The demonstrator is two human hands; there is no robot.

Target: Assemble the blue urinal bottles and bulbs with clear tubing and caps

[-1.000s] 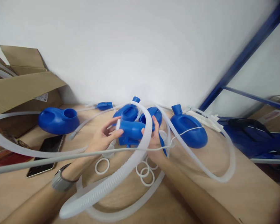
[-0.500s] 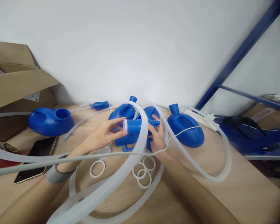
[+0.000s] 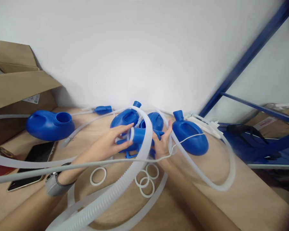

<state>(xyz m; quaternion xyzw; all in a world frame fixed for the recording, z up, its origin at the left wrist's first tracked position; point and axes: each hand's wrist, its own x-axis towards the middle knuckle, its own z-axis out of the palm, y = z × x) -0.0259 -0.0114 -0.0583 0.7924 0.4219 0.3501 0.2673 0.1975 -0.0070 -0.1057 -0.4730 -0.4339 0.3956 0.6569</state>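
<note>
A blue plastic tube-shaped fitting [image 3: 137, 136] lies sideways between my hands, with a white ring [image 3: 132, 134] at its left end. My left hand [image 3: 108, 141] pinches that ring, thumb below and fingers above. My right hand [image 3: 162, 146] grips the fitting's narrow right end, its index finger raised. A ribbed translucent hose [image 3: 125, 175] passes in front of the fitting and hides part of it. Other blue fittings [image 3: 130, 155] lie just beneath. Several loose white rings [image 3: 98, 176] rest on the table nearer to me.
Several blue bottles stand around: one at left [image 3: 39, 125], one at right [image 3: 190, 136], others behind my hands. A phone [image 3: 38, 154] and cardboard box [image 3: 21, 86] are at left. A thin pale cable [image 3: 91, 163] crosses above my wrists. Blue shelving [image 3: 243, 61] stands at right.
The fitting has dropped slightly, its ringed end turned more toward me. My right index finger has lifted off it. The view has shifted a little.
</note>
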